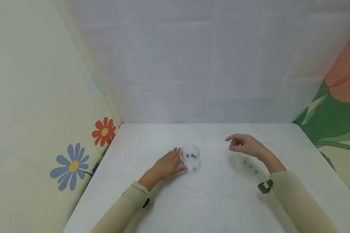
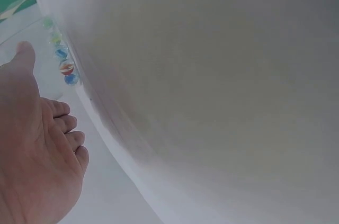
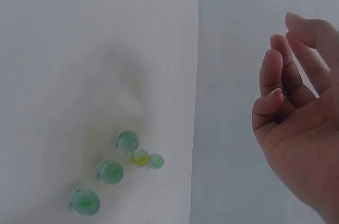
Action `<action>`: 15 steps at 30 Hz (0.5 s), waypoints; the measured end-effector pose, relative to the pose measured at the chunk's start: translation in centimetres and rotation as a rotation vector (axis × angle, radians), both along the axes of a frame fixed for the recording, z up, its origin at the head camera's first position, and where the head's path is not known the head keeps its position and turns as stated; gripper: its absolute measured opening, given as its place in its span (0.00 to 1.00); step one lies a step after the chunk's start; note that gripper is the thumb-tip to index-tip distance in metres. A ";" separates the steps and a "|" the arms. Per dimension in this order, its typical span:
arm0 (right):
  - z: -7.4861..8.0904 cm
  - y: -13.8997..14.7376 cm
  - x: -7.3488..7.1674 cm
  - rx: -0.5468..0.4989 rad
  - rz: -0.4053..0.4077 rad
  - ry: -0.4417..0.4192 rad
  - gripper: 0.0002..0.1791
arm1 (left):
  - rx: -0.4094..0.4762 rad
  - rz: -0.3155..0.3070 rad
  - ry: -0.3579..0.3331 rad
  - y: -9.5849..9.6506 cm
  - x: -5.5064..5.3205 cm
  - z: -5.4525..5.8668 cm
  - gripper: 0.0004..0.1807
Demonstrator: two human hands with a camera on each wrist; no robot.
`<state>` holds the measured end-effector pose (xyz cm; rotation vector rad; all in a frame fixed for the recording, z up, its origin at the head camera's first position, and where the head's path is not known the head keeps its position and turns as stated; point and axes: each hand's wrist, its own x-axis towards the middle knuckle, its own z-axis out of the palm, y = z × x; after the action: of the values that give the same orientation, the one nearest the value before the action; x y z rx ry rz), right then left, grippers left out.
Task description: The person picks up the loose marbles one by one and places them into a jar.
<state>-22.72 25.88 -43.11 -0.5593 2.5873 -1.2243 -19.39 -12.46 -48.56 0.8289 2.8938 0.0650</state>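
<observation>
A clear round bowl [image 1: 189,148] stands near the middle of the table. Several glass marbles [image 2: 67,67], blue, green, and orange-and-white, show through its clear wall in the left wrist view. My left hand [image 1: 165,165] rests beside the bowl, its straight fingers along the left side and the thumb at the near side. Raised over the table to the right, my right hand [image 1: 246,144] has loosely bent fingers, with no object showing between them. Under its wrist lie several loose marbles [image 3: 111,172], mostly green and one yellowish.
The white table [image 1: 215,200] meets a white sheet-like backdrop [image 1: 192,64] at its far edge. A wall with painted flowers [image 1: 73,166] rises on the left, and a large painted tulip [image 1: 345,74] is on the right. Black wrist cameras [image 1: 265,186] sit at the sleeves.
</observation>
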 end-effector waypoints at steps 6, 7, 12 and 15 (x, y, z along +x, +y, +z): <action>-0.4 1.8 0.2 0.010 -0.077 0.008 0.22 | 0.002 -0.003 0.005 -0.1 -0.1 -0.1 0.48; -0.6 2.0 0.2 0.015 -0.087 0.006 0.23 | 0.001 -0.004 0.005 -0.1 -0.1 -0.1 0.48; -1.3 2.9 0.2 0.020 -0.140 -0.034 0.24 | -0.009 -0.011 0.012 -0.2 -0.1 -0.2 0.48; -1.8 3.6 0.1 0.006 -0.145 -0.048 0.25 | -0.005 -0.015 0.017 -0.2 -0.1 -0.2 0.48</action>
<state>-22.58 29.51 -44.93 -0.3409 2.6291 -1.2574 -19.54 -12.67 -48.74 0.8542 2.9024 0.0501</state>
